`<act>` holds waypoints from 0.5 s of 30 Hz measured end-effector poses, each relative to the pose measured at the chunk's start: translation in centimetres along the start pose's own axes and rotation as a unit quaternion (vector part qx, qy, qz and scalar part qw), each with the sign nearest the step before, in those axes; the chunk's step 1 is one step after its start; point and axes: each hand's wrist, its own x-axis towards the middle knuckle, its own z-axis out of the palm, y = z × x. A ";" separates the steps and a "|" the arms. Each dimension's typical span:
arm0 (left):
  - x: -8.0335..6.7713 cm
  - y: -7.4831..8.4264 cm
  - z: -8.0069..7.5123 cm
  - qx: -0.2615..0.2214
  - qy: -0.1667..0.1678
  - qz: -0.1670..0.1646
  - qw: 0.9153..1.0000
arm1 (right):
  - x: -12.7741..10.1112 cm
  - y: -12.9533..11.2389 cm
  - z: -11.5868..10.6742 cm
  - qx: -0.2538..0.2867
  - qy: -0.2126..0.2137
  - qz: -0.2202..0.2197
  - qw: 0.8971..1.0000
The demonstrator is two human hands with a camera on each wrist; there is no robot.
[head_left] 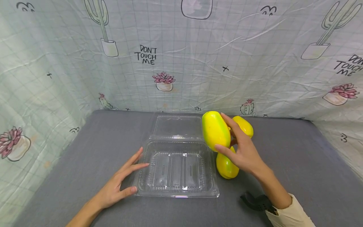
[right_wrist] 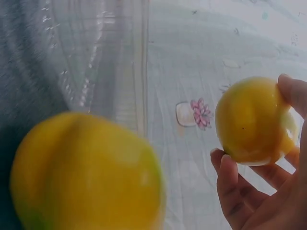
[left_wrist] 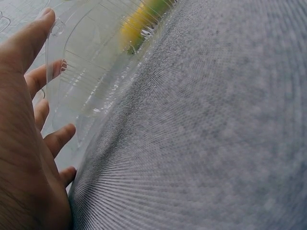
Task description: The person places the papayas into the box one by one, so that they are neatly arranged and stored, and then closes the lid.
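Note:
My right hand [head_left: 227,135] grips a yellow-green oval fruit [head_left: 215,130], held up just right of the clear plastic clamshell box [head_left: 176,192]. In the right wrist view the same fruit [right_wrist: 249,122] sits between thumb and fingers [right_wrist: 230,182]. Two more yellow-green fruits lie on the grey cloth, one behind the hand [head_left: 246,125] and one under it [head_left: 225,166]. My left hand [head_left: 139,176] lies flat on the cloth, its straight fingers touching the box's left rim. The left wrist view shows those fingers [left_wrist: 36,81] against the clear box wall [left_wrist: 96,81].
The box stands open and holds nothing, its lid [head_left: 177,126] laid back toward the wall. A grey cloth [head_left: 297,164] covers the table. A cactus-print sheet [head_left: 181,63] hangs behind and at both sides. A blurred fruit [right_wrist: 86,172] fills the near part of the right wrist view.

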 end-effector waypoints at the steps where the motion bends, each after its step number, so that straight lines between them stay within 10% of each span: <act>1: 0.0 0.0 0.0 -0.001 0.000 0.000 1.000 | 0.2 -0.1 0.2 0.004 -0.001 -0.003 1.000; 15: -0.1 -0.1 0.1 0.000 -0.001 0.004 1.000 | 2.3 -1.9 2.2 0.025 0.007 -0.034 0.999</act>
